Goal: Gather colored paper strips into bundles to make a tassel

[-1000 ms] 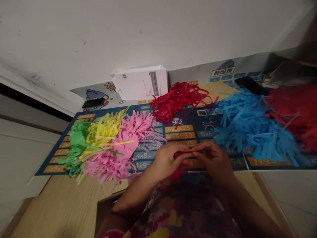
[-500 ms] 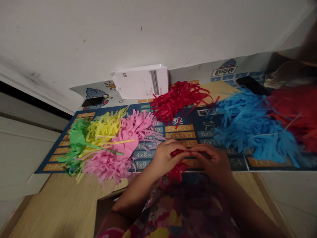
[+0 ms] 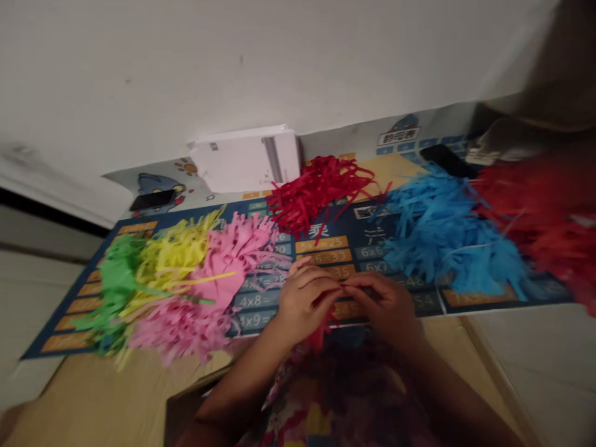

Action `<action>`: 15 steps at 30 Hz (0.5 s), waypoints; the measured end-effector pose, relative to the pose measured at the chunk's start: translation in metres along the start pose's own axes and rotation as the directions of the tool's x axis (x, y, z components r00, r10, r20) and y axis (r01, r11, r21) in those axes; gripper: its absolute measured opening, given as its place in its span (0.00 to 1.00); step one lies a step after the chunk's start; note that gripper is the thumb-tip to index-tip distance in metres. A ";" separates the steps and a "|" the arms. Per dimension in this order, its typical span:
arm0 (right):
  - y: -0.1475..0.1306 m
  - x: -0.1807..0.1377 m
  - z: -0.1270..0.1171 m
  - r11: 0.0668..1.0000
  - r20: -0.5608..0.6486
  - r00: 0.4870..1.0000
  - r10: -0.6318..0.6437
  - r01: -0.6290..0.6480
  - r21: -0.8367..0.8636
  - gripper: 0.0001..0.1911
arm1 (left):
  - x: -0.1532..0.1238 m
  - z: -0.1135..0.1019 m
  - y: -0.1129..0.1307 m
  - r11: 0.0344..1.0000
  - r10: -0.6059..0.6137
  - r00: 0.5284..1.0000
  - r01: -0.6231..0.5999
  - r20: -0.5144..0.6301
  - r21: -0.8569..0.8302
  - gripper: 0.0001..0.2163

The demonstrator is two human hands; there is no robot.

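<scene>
My left hand (image 3: 305, 298) is closed around the top of a red paper tassel (image 3: 319, 335), whose fringe hangs below the fingers at the table's front edge. Thumb and fingertips of my right hand (image 3: 384, 304) pinch at the same spot, touching the left fingertips. Most of what lies between the fingers is hidden, but a bit of red shows there. Just beyond my hands lies a pile of dark red paper strips (image 3: 310, 195). Left of my left hand are pink fringed paper (image 3: 228, 273), yellow fringed paper (image 3: 174, 245) and green fringed paper (image 3: 118, 267).
Blue fringed paper (image 3: 447, 230) and a red fringed pile (image 3: 544, 211) lie at the right. A white box (image 3: 242, 162) stands against the wall. Black phones lie at back left (image 3: 153, 200) and back right (image 3: 447, 161). A printed multiplication chart (image 3: 258, 302) covers the table.
The camera view has shifted, so most things sit further left. My hands stay together on the red tassel; the left fingers have closed over the rolled red part that showed before.
</scene>
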State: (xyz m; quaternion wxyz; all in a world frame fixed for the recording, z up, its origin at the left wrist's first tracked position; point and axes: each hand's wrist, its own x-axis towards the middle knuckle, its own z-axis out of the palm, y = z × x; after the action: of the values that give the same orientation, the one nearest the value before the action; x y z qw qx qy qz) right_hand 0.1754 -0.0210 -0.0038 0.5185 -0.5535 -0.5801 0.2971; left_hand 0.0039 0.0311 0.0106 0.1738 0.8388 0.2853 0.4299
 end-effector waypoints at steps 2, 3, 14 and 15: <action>-0.001 0.000 0.000 0.998 0.033 0.998 -0.058 0.058 -0.005 0.06 | 0.001 0.003 -0.001 1.000 -0.014 1.000 0.013 0.018 0.013 0.01; 0.000 0.004 -0.005 0.995 0.060 0.994 -0.095 0.097 -0.024 0.06 | 0.002 0.004 -0.002 1.000 -0.019 0.999 0.018 0.028 0.021 0.01; 0.081 0.197 -0.250 0.658 -0.390 0.901 -0.191 -0.177 -0.732 0.19 | 0.011 -0.001 0.002 0.972 -0.139 0.984 0.158 0.115 -0.174 0.05; 0.087 0.207 -0.258 0.662 -0.372 0.910 -0.185 -0.165 -0.731 0.20 | 0.011 0.000 0.003 0.967 -0.143 0.983 0.164 0.118 -0.195 0.05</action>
State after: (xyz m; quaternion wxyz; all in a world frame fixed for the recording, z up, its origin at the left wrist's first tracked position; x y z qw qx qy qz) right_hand 0.4754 0.1347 0.0458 0.3570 -0.7637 -0.5293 -0.0956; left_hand 0.0105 0.0354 0.0191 0.3059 0.8131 0.2945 0.3982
